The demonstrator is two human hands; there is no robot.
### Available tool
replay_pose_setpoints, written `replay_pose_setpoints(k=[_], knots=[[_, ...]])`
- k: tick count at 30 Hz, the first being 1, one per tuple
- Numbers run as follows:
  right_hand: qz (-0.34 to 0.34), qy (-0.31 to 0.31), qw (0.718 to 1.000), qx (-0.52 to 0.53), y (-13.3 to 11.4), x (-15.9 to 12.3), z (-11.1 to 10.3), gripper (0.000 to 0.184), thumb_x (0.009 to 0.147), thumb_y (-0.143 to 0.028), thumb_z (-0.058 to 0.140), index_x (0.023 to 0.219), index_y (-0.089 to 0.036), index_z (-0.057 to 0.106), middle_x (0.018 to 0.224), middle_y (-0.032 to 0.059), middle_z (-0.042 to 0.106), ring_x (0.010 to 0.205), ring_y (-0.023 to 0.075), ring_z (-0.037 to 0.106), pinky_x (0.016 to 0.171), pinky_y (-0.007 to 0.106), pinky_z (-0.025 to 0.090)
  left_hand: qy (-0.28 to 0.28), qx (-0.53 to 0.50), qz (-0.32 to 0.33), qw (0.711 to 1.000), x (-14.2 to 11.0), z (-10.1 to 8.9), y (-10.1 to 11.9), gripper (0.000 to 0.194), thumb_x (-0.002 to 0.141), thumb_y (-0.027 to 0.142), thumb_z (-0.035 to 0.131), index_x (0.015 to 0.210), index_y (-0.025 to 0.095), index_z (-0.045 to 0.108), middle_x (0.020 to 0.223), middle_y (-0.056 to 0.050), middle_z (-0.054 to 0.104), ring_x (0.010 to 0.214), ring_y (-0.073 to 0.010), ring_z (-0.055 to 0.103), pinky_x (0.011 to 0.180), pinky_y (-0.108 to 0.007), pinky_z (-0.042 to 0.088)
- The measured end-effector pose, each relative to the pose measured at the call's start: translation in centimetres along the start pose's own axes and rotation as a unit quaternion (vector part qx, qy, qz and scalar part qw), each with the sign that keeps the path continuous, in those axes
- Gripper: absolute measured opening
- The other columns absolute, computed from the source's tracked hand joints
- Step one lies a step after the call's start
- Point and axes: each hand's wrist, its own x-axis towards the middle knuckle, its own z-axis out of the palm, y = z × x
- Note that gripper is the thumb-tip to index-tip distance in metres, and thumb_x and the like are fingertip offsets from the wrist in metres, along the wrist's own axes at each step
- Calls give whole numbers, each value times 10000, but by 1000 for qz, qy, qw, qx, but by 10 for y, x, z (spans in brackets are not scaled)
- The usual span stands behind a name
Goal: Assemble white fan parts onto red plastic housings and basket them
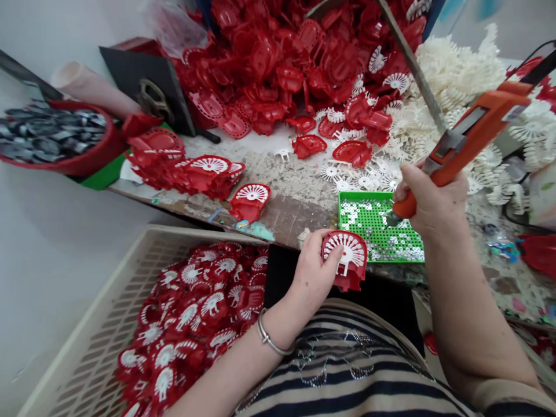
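My left hand (313,265) grips a red plastic part (357,277) with a white fan-shaped piece (348,250) set on its face; the thumb presses on the white piece. In my right hand (438,200) is an orange electric screwdriver (475,136), tilted with its tip pointing down-left. That tip is over the green perforated tray (340,223), where many small silvery washer-like pieces (406,253) are scattered. Whether the tip touches one cannot be made out. Nearby on the bench lies another red part (251,201) with a white fan on it.
Red parts (269,63) are heaped at the back, white fan pieces (460,69) at the back right. A crate (82,336) of assembled parts stands below left. A red basin (65,165) holds dark metallic pieces. A metal bar (412,63) slants down towards the screwdriver.
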Motion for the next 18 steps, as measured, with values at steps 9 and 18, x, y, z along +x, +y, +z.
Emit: replay_pose_setpoints(k=[9, 18], knots=[[-1, 6, 1000, -29, 7, -2, -1, 242, 704, -319, 743, 716, -259, 509, 464, -74, 491, 383, 141, 455, 414, 321, 393, -11, -12, -24, 1000, 0, 3, -3, 287, 831, 260, 572, 1103, 170, 560, 1125, -114, 632, 1117, -253, 575, 983, -440, 445], [-2, 12, 1000, -20, 8, -5, -2, 252, 707, -310, 757, 693, -241, 515, 477, -68, 496, 379, 138, 466, 394, 310, 393, -26, -52, -41, 997, -1, 3, -2, 284, 845, 283, 554, 1107, 174, 539, 1044, -91, 665, 977, -225, 630, 913, -405, 485]])
